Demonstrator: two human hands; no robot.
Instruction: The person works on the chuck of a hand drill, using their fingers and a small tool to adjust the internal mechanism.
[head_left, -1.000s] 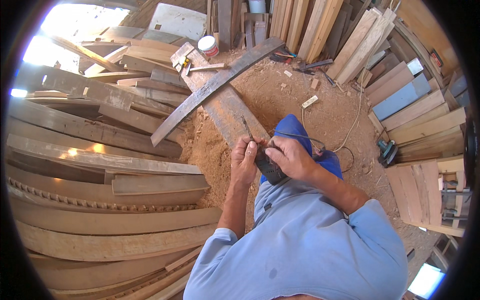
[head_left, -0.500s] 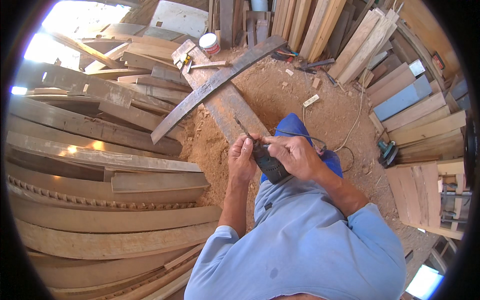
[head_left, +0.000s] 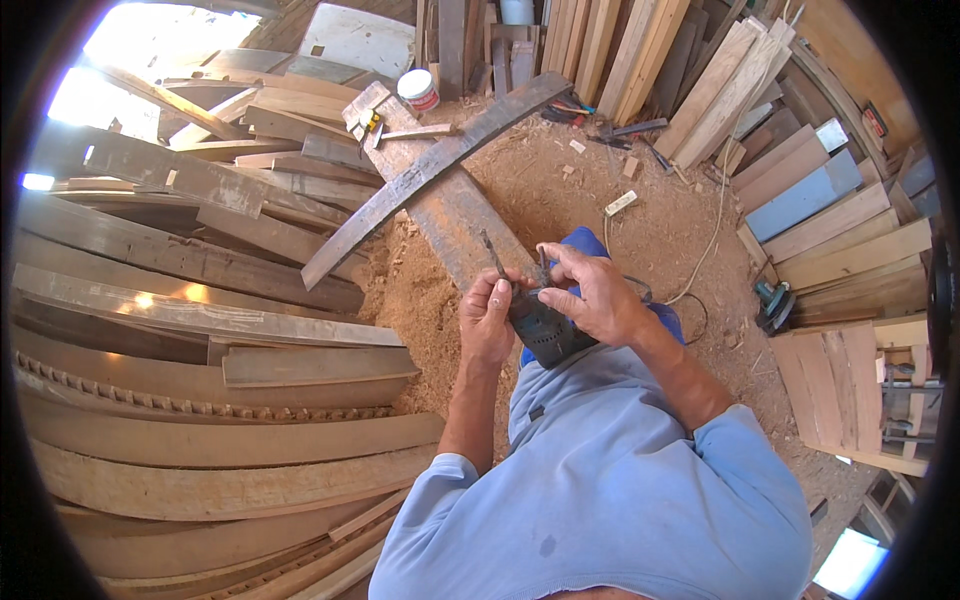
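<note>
A dark power drill rests against my lap, its front end pointing away from me. My left hand is closed around the chuck end, with the thumb against the base of the drill bit. The bit sticks out beyond the fingers, tilted up to the left. My right hand is beside the chuck, thumb and forefinger pinching a small dark chuck key. My fingers partly hide the chuck, so I cannot tell whether the key sits in it.
Ahead, a long dark board lies across a wider plank, with a yellow-and-black tool and a white tub near the far end. Stacked boards fill the left. A cord and white socket strip lie on sawdust.
My right fingers have lifted and turned at the chuck, bringing the chuck key into view. The drill bit has shifted slightly right. My left hand keeps its hold.
</note>
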